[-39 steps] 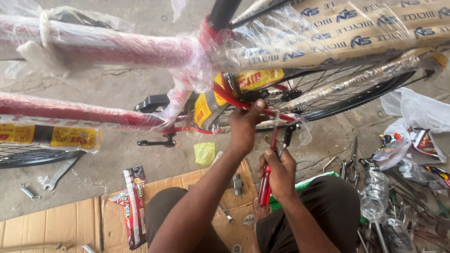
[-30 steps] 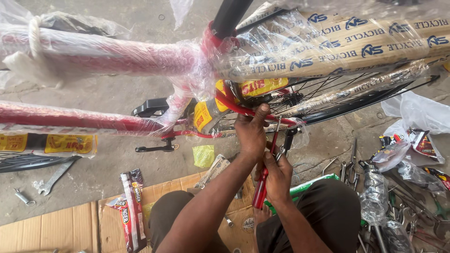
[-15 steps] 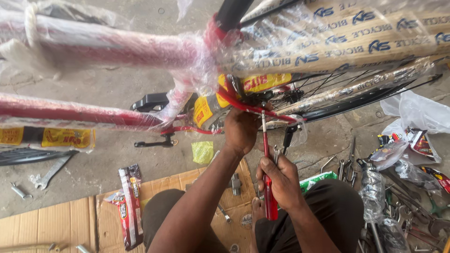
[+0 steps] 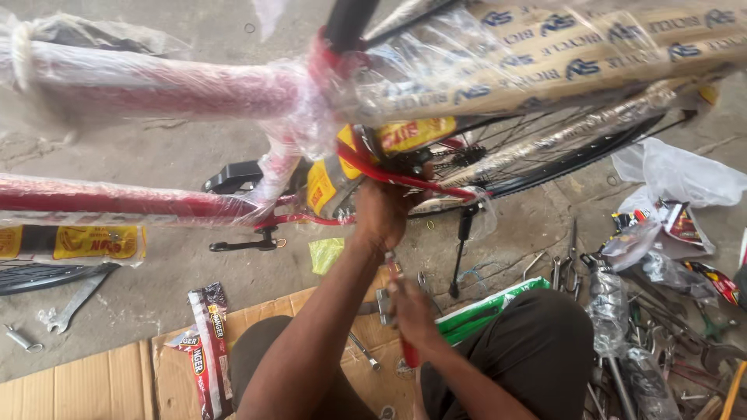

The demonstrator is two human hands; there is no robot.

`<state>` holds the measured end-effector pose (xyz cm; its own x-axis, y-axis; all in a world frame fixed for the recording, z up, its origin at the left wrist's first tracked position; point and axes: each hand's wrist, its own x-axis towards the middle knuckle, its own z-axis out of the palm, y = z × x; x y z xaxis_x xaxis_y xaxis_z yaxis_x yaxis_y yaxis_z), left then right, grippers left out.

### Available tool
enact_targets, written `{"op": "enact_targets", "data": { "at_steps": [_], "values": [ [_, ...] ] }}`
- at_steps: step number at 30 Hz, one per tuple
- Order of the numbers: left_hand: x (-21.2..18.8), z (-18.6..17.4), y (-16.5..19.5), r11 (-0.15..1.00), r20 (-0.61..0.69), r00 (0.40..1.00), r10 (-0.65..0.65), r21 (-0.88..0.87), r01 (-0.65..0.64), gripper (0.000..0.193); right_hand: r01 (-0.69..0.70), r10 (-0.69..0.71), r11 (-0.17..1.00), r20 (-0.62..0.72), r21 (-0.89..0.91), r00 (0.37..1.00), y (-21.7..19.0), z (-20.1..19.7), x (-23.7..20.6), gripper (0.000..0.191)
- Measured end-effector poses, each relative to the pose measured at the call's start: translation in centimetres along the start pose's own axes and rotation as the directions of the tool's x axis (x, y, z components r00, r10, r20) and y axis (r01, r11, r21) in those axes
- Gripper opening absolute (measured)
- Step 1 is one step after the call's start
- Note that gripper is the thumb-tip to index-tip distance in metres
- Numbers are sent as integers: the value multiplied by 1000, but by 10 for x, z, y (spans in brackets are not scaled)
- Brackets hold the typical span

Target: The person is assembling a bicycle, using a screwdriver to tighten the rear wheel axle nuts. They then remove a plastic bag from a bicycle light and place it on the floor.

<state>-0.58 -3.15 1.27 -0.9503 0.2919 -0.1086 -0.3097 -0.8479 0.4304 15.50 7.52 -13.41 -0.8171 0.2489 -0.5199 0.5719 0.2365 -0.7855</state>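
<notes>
Left hand (image 4: 381,214): we keep it pressed up against the red bicycle frame (image 4: 140,194) near the chain area, fingers curled there — what they grip is hidden.
Right hand (image 4: 411,311): closed round the red-handled tool (image 4: 401,315).
Change: half a second ago our right hand sat higher, the tool reaching up to the frame; now it has dropped toward our lap — so the tool has come off the frame.
Around: cardboard (image 4: 78,389) on the floor, wrench (image 4: 74,302) at left, loose tools (image 4: 661,334) at right.

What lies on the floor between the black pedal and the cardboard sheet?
In the head view, a small yellow-green packet lies on the bare concrete between the black pedal and the cardboard sheet, left of the left hand.
</notes>
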Motion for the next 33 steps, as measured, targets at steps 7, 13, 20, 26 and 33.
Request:
{"op": "enact_targets", "data": {
  "at_steps": [7,13,20,26,33],
  "values": [
    [-3,12,2,999,-58,998,-25,-35,23,35,370,-416,738,52,-565,908,-41,-40,7,42],
    [0,8,-1,997,14,1000,-15,-72,16,35,447,-516,713,28,-541,856,-174,-127,-8,38],
    [3,6,-7,999,-42,999,31,-43,-33,31,740,-880,122,273,-661,389,-242,-112,-6,26],
    [3,4,-5,999,-10,1000,23,-24,-23,34,626,-902,-23,287,-779,323,-235,-110,2,26],
    [3,8,-5,997,-119,993,-19,-79,10,33,558,-823,-371,541,-742,173,-258,-125,13,26]
  ]
}}
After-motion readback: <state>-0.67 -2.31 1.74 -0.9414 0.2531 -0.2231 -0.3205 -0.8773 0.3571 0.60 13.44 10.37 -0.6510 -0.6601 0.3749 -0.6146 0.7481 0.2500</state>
